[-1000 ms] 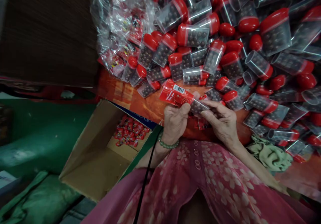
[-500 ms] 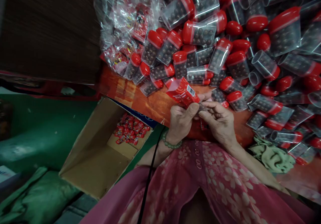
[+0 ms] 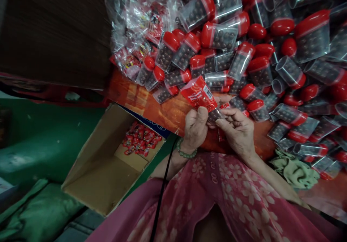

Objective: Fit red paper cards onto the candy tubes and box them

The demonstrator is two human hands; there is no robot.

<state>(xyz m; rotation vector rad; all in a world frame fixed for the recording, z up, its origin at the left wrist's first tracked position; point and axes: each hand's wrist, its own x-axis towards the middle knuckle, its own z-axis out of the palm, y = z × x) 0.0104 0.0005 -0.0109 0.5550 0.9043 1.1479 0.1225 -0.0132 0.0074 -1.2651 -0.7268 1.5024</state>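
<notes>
Pinching a glossy red printed sleeve (image 3: 199, 93) over a small clear plastic container of dark brown balls (image 3: 215, 114), the left hand (image 3: 195, 128) is gripping with thumb pressed to fingers while the right hand (image 3: 236, 130) is clamping the container's other end, just above the orange desk (image 3: 151, 102). Loose grip or a crooked sleeve could be letting the container slip into the heaped red-capped containers (image 3: 244, 46) crowding close behind. Open room is lying leftward, over the brown cardboard box (image 3: 108, 173) below the desk edge.
</notes>
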